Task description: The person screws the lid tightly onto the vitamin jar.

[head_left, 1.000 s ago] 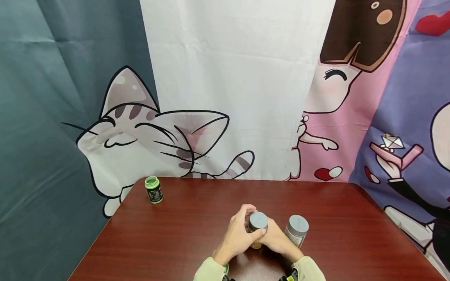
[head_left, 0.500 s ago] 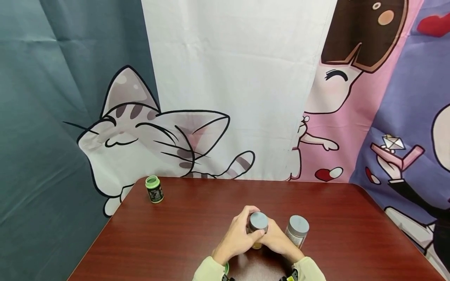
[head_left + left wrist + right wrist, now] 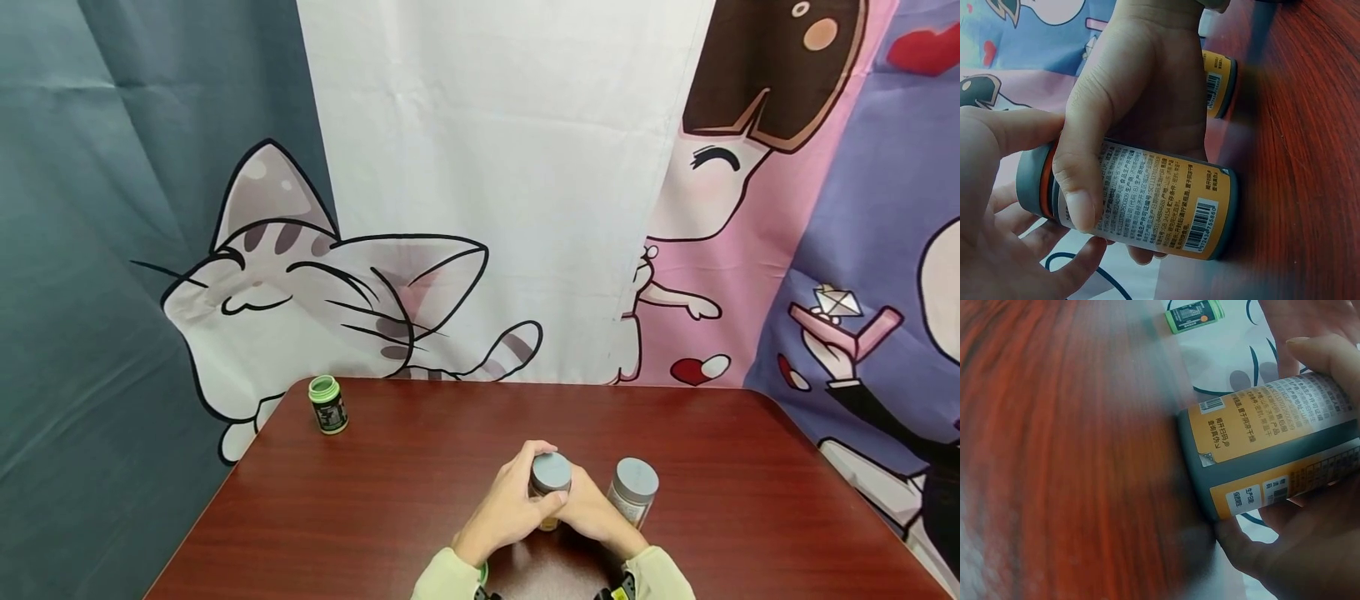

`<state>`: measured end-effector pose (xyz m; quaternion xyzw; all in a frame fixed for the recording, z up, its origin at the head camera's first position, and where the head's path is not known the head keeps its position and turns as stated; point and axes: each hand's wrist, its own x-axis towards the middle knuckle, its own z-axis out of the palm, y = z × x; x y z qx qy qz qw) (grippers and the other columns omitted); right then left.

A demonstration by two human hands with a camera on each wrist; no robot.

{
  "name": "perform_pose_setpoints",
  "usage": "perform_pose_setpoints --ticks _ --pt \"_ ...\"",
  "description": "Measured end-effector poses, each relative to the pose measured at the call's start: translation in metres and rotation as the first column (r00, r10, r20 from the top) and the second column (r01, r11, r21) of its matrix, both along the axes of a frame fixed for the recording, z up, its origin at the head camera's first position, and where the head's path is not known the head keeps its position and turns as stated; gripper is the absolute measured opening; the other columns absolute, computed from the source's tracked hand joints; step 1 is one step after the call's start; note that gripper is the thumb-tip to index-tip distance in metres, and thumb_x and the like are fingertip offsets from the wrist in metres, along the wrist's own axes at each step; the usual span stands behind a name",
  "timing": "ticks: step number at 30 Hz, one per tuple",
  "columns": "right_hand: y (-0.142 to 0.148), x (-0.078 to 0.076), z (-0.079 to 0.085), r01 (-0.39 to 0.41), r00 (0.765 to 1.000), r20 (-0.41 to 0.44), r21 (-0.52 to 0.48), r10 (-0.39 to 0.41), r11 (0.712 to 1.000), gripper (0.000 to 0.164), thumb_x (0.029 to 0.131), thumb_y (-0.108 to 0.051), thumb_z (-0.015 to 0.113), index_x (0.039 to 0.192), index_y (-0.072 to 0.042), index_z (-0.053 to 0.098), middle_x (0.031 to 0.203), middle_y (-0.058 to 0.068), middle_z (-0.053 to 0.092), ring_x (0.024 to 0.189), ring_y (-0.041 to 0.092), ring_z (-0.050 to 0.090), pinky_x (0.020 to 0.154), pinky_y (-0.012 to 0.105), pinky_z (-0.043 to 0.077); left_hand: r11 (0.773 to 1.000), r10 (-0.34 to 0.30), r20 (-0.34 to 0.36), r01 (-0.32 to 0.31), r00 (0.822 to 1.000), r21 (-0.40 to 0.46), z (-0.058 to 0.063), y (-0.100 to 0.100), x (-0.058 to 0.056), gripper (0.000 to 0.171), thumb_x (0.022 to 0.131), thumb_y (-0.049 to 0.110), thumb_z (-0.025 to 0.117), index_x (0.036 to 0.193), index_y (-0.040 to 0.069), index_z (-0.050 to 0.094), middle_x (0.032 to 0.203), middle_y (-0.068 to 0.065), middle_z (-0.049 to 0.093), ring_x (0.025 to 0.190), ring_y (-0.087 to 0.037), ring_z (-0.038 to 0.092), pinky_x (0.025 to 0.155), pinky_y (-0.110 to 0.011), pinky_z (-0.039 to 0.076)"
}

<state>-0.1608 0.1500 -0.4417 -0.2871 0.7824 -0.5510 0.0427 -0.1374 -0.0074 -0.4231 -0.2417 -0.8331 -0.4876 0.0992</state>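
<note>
Your left fingers (image 3: 1082,265) curl round a lid (image 3: 551,471), right fingers (image 3: 1082,187) round its jar (image 3: 1166,203), lidded cylinder (image 3: 634,490) right, green-necked jar (image 3: 328,407) far left, wood-grain surface (image 3: 412,483)

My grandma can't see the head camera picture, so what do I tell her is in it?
A person's left hand and right hand hold a grey-lidded jar at a reddish-brown table. Another jar with a grey lid stands to the right, and a green-and-black jar stands near the far left corner. Behind, a cloth backdrop shows a smiling cartoon cat.

Cartoon-print cloth (image 3: 495,192) behind reddish table (image 3: 360,508)
</note>
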Motion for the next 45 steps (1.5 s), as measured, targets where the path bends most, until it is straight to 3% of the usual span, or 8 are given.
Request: perform_pose_setpoints --ticks 5,17,23,28,36,45 --pt "-0.0009 0.0054 0.0063 0.004 1.0 0.0 0.004 -0.004 1.0 0.041 0.078 -0.01 0.07 0.115 0.0 0.055 0.104 0.008 0.063 0.091 0.005 0.057 0.08 0.024 0.046 1.0 0.011 0.02 -0.011 1.0 0.0 -0.0007 0.0012 0.0007 0.052 0.08 0.027 0.069 0.124 0.031 0.042 0.114 0.006 0.055 0.1 -0.005 0.053 0.085 -0.026 0.043" --pt "-0.0001 0.0048 0.0067 -0.027 1.0 -0.001 -0.013 0.027 1.0 0.04 0.078 -0.008 0.069 0.115 0.002 0.054 0.103 0.01 0.062 0.09 0.005 0.057 0.079 0.023 0.046 0.999 -0.02 0.026 0.02 0.999 0.03 -0.0027 0.0008 -0.0014 0.064 0.079 0.028 0.07 0.131 0.033 0.034 0.129 0.013 0.047 0.113 -0.006 0.049 0.092 -0.027 0.04" --pt "0.0 0.0037 0.0042 -0.032 0.999 -0.024 -0.036 0.031 0.999 0.041 0.078 -0.008 0.069 0.116 0.001 0.055 0.104 0.008 0.062 0.093 0.006 0.057 0.081 0.024 0.046 1.0 0.015 0.051 -0.016 0.999 0.019 -0.0016 0.0013 -0.0004 0.066 0.078 0.033 0.071 0.132 0.035 0.033 0.126 0.011 0.044 0.108 -0.006 0.047 0.09 -0.028 0.04" --pt "-0.0006 0.0033 0.003 -0.021 0.999 -0.046 -0.033 0.019 0.999 0.039 0.079 -0.01 0.069 0.115 -0.002 0.057 0.104 0.006 0.063 0.092 0.006 0.057 0.08 0.024 0.046 0.997 0.048 0.009 -0.048 0.999 0.053 -0.0021 0.0019 -0.0003 0.064 0.075 0.03 0.074 0.128 0.03 0.038 0.12 0.009 0.042 0.107 -0.007 0.045 0.09 -0.027 0.039" --pt "-0.0015 0.0044 0.0046 -0.005 1.0 -0.026 0.0 0.005 1.0 0.044 0.077 -0.01 0.07 0.115 0.007 0.056 0.105 0.018 0.063 0.092 0.004 0.057 0.082 0.023 0.045 0.994 0.099 -0.043 -0.096 0.994 0.056 -0.0039 0.0033 0.0009 0.057 0.072 0.028 0.076 0.118 0.023 0.044 0.111 0.004 0.045 0.099 -0.007 0.046 0.085 -0.025 0.039" --pt "-0.0016 0.0046 0.0071 -0.012 1.0 -0.004 -0.003 0.012 1.0 0.047 0.077 -0.009 0.07 0.117 0.008 0.054 0.107 0.019 0.062 0.093 0.004 0.056 0.082 0.023 0.045 0.993 0.105 -0.094 -0.099 0.99 0.06 -0.0048 0.0033 -0.0003 0.056 0.071 0.023 0.077 0.117 0.02 0.045 0.108 0.004 0.049 0.097 -0.008 0.046 0.082 -0.025 0.04"
